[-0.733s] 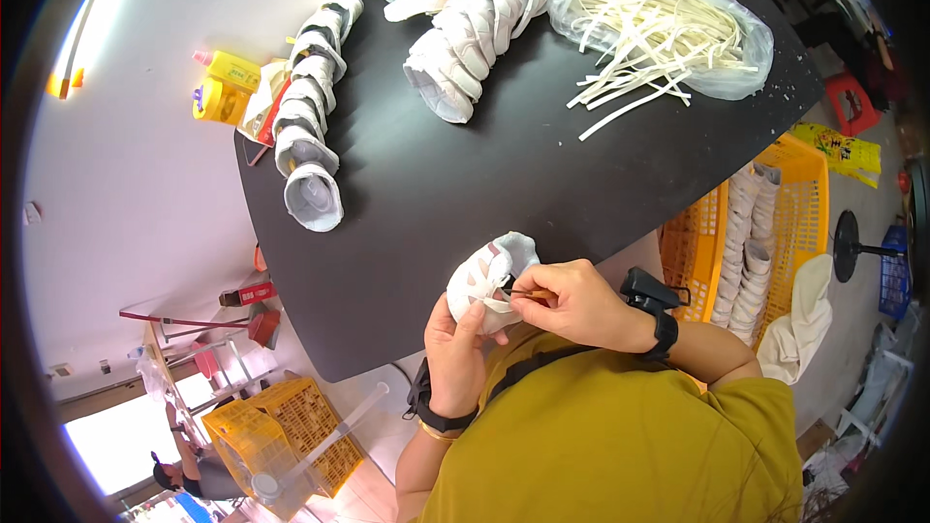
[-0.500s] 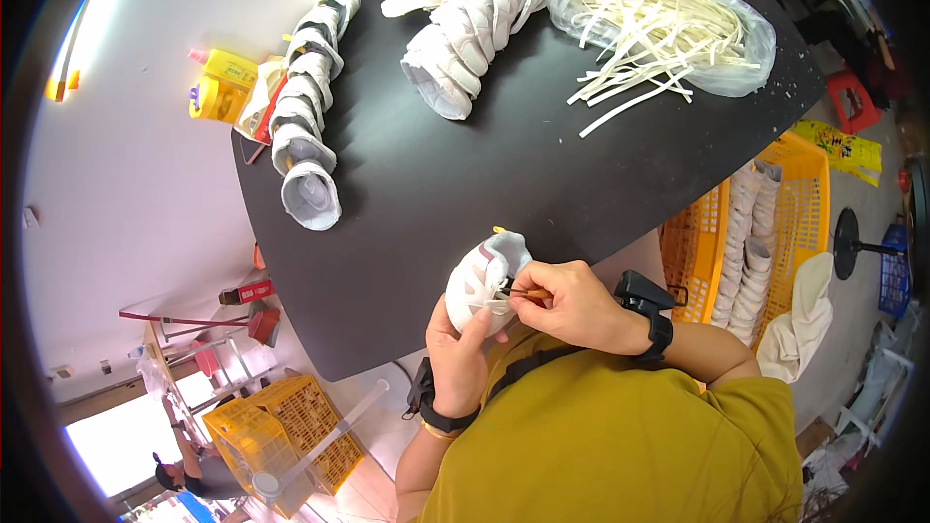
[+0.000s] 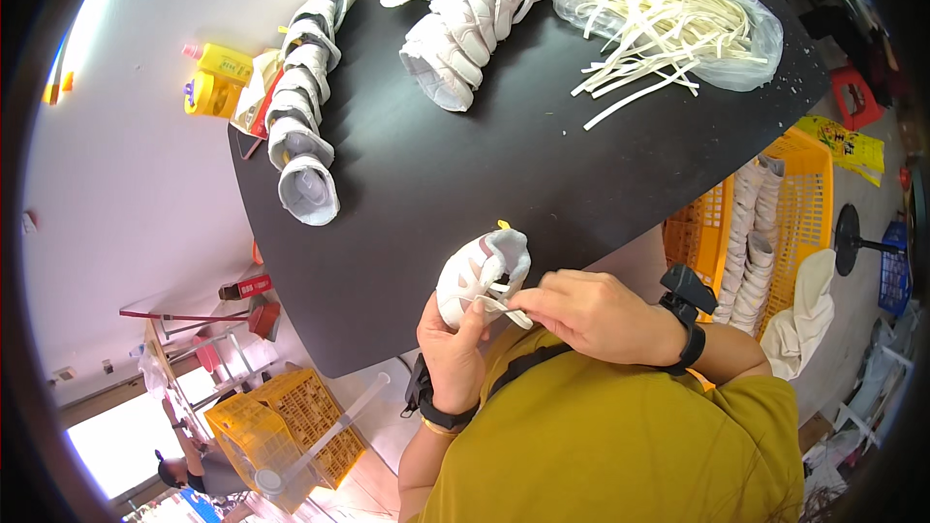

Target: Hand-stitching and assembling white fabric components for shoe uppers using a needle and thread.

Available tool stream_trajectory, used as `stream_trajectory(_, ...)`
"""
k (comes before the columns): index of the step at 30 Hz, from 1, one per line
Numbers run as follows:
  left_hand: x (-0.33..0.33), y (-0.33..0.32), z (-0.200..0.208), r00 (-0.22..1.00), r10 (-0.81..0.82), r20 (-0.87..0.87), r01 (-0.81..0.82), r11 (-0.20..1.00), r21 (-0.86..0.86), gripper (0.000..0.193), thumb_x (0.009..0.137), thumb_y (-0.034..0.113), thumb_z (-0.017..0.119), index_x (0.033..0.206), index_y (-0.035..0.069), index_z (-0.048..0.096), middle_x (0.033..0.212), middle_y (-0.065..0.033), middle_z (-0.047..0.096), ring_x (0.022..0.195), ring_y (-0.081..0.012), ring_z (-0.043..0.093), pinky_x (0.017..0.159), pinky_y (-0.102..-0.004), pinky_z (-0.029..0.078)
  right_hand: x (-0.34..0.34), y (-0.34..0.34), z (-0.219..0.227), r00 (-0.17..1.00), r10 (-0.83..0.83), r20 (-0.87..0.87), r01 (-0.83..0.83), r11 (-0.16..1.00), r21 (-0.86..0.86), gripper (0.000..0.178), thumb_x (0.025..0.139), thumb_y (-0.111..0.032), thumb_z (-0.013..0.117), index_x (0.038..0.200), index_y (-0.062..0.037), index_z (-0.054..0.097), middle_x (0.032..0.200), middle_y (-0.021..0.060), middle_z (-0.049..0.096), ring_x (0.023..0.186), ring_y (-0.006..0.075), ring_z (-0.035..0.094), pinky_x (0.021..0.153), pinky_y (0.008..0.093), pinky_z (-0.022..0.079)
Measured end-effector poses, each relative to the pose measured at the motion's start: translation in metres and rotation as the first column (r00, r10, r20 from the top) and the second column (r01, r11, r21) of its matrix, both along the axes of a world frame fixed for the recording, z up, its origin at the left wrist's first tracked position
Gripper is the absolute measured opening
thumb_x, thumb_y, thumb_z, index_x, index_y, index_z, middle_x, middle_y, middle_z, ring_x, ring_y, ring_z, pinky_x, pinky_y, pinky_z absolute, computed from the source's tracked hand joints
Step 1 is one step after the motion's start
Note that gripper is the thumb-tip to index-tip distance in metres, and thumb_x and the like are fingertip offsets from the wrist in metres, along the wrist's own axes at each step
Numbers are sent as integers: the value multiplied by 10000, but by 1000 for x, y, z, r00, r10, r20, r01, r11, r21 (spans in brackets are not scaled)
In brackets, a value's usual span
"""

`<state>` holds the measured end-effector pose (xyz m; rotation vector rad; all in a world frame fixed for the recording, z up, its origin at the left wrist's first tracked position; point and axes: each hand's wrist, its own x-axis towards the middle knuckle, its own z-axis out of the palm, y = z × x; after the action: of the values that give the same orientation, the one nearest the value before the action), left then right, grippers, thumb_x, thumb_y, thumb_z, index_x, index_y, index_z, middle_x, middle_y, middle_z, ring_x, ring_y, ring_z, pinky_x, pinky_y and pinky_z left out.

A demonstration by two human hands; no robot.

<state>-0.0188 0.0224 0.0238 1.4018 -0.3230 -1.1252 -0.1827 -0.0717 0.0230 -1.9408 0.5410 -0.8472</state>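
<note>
My left hand is closed around a white shoe upper, its thumb pressed on the front near the lace holes. The upper has a grey lining and a yellow tab at its heel end. A flat cream lace comes out of the upper beside the thumb in a short loop. My right hand is closed in a pinch just right of the upper. A thin dark-shafted lacing hook reaches from those fingers to the lace; its handle is mostly hidden in the hand.
Nested rows of white uppers lie on the dark table. A clear bag of cream laces sits at the far right. A yellow crate with stacked uppers stands right of me. Yellow bottles are beyond the left edge.
My right hand has moved a little right and down, away from the upper. The lace now stands out as a loop from the upper. The left hand keeps its hold.
</note>
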Motion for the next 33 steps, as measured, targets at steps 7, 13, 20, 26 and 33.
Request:
stream_trajectory(7, -1, 2, 0, 997, -13, 73, 12, 1000, 18, 250, 890, 13, 631, 1135, -10, 587, 939, -14, 640, 687, -25, 507, 571, -180, 398, 0, 1, 0, 975, 25, -222, -28, 1000, -11, 162, 887, -138, 646, 1026, -68, 693, 644, 90, 642, 554, 252, 634, 504, 348, 490)
stream_trajectory(13, -1, 6, -2, 990, -46, 133, 45, 999, 9, 220, 879, -13, 621, 1094, -5, 579, 1018, -28, 638, 878, -65, 587, 783, -230, 493, 4, 7, -3, 979, 28, -200, -7, 995, 103, 145, 906, -168, 622, 986, -70, 692, 662, 112, 663, 549, 267, 646, 490, 356, 490)
stream_trajectory(20, -1, 7, -5, 978, -63, 198, 58, 998, 30, 224, 874, -18, 620, 1096, -25, 587, 1037, -39, 643, 934, -87, 598, 857, -256, 493, 5, 10, -10, 984, -42, -175, 45, 999, 12, 147, 898, -155, 631, 999, -73, 698, 631, 97, 646, 542, 254, 642, 480, 355, 485)
stream_trajectory(26, -3, 4, -4, 902, -102, 418, 76, 994, 79, 151, 879, -1, 629, 1025, -40, 630, 929, -24, 650, 842, -77, 588, 766, -248, 489, 6, 8, -1, 930, -70, -362, -15, 974, -228, 127, 821, -71, 656, 945, -45, 651, 573, 73, 570, 489, 232, 600, 470, 332, 474)
stream_trajectory(33, 8, -23, -7, 500, -140, 855, 181, 982, 55, 40, 901, 7, 617, 903, -32, 611, 722, -48, 521, 618, -133, 468, 554, -288, 390, 26, -9, 1, 898, -149, -414, -114, 831, -545, 158, 751, -113, 627, 752, -53, 481, 528, 41, 496, 445, 168, 558, 414, 286, 415)
